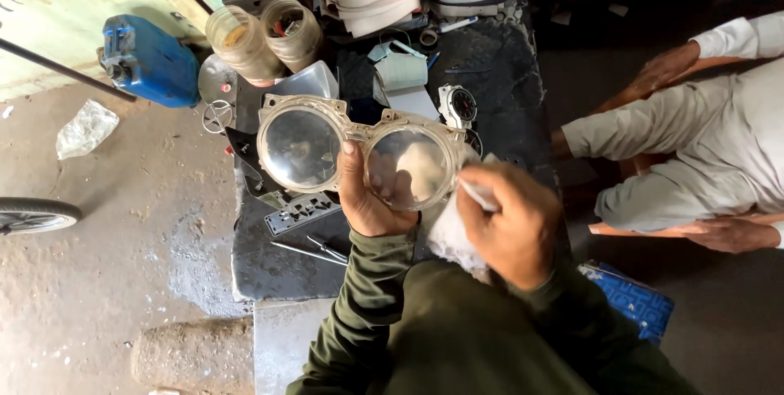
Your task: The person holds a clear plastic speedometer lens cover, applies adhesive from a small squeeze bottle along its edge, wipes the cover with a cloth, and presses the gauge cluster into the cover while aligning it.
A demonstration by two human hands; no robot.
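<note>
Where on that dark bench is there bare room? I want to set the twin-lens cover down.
Bare patches: the bench right of the round gauge, and the near-left corner below the metal rods. The far end is crowded with jars, a clear container and papers. The left hand holds the cover; the right hand grips a cloth.

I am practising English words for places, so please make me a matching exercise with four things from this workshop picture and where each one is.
Things:
1. twin-lens cover
2. white cloth
3. blue canister
4. two plastic jars

Places:
A. on the floor, left of the bench
B. held by the left hand
C. at the far end of the bench
D. in the right hand

Pairs: 1-B, 2-D, 3-A, 4-C
</note>
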